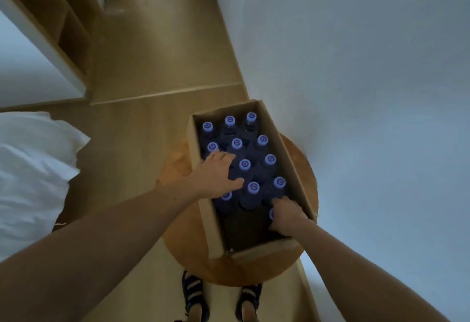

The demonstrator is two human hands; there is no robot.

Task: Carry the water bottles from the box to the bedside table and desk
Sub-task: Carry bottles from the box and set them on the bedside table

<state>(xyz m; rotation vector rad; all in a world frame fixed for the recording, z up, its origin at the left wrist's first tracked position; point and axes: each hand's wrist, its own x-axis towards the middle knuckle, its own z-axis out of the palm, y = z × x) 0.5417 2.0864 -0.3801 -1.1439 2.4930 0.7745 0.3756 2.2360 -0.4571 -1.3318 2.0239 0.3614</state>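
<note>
My bare forearms point(89, 245) stretch down to the cardboard box point(262, 250) on the round desk point(188, 232). In the box's near right corner my right hand point(287, 217) curls round one water bottle point(271, 214). My left hand point(216, 174) lies spread over the upright purple-capped water bottles point(254, 189) filling its far end.

1. A single dark mark is printed on the top of each pale purple cap point(245, 164) of the water bottles point(250, 201) in the box point(292, 169).
2. The mark is shaped like a curl. It could be taken for a "6", a "9" or a "G", and which is meant cannot be told.
3. The same mark is seen turned at differing angles from cap to cap.
4. The mark on the nearest cap point(271, 214) is half covered by the right hand point(287, 217).
5. The bottle bodies are too dark for any label to be read.
</note>
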